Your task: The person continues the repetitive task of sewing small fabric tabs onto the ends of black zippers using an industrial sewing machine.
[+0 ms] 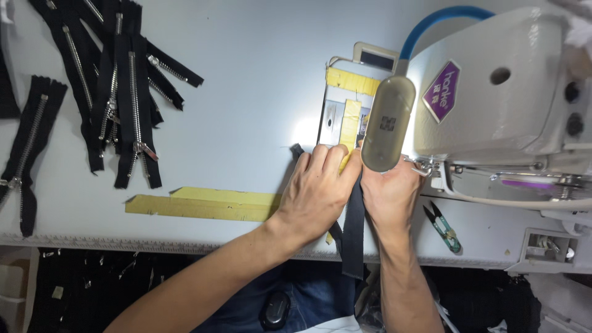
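My left hand [317,191] lies flat, fingers together, pressing a black fabric strip [353,237] onto the table just left of the sewing machine's needle area. My right hand [390,194] pinches the same strip under the oval lamp [387,123] of the white sewing machine [493,92]. The strip runs between both hands and hangs over the table's front edge toward my lap. A short black end [297,150] pokes out beyond my left fingers. The needle itself is hidden by the lamp.
A pile of black zippers with metal teeth [117,86] lies at the far left, and one more zipper [28,148] lies apart. Yellow tape strips [203,203] mark the white table [246,74]. Green thread snips [445,228] rest right of my right hand.
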